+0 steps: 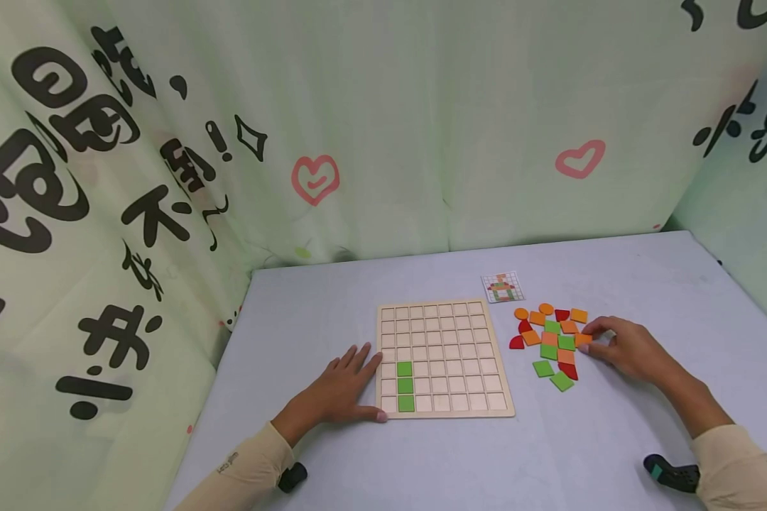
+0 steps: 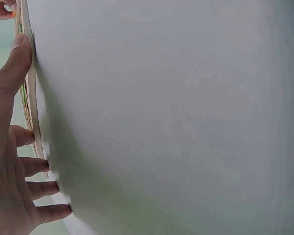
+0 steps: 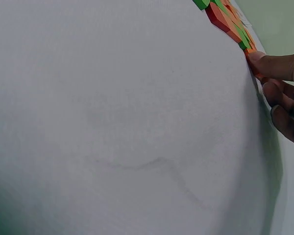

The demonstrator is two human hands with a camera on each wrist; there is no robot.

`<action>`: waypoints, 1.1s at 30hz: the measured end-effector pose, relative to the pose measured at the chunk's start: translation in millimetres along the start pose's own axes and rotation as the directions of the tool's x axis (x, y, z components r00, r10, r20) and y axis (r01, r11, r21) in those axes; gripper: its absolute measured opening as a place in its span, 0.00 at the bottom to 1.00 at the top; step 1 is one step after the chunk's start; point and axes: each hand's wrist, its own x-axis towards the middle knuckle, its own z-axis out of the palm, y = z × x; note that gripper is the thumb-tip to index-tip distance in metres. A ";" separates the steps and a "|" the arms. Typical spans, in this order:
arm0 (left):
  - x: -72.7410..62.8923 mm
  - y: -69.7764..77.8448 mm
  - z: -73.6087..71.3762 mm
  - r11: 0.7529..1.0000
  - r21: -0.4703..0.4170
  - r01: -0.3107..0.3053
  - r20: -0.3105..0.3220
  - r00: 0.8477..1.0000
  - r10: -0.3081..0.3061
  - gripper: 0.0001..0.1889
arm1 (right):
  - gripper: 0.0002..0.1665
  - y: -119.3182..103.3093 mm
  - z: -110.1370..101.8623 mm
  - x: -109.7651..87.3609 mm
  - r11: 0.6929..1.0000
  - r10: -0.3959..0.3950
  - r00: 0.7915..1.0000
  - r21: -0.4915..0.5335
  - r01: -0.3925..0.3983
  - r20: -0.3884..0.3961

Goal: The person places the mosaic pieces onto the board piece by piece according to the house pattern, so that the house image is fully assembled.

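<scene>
A wooden grid board (image 1: 450, 415) lies flat on the table. Three green square tiles (image 1: 405, 385) fill one column of cells at its lower left. My left hand (image 1: 339, 390) has its fingers spread, with the thumb and fingertips touching the board's left edge. To the right of the board, my right hand (image 1: 633, 351) pinches an orange square tile (image 1: 583, 340) between thumb and fingers, at the right side of a loose tile pile. In the right wrist view, the thumb (image 3: 274, 66) rests on that tile, partly covering it.
The pile holds several green square tiles (image 1: 548, 351), orange squares (image 1: 532, 338), orange round tiles (image 1: 546, 309) and red curved tiles (image 1: 516, 343). Behind it lies a small pattern card (image 1: 503, 287). A printed curtain (image 1: 447, 142) hangs beyond the table's far edge.
</scene>
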 end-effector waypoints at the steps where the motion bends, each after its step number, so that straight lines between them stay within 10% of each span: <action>1: 0.0 0.0 0.4 1.000 0.000 0.000 -0.001 1.000 0.000 0.58 | 0.20 -0.2 -0.3 -0.2 1.000 -0.001 1.000 0.007 0.001 0.004; 33: 0.8 -0.9 1.9 1.000 0.000 -0.008 -0.004 1.000 0.008 0.58 | 0.27 -46.9 -6.4 -6.6 0.977 -0.084 0.990 0.205 0.059 0.117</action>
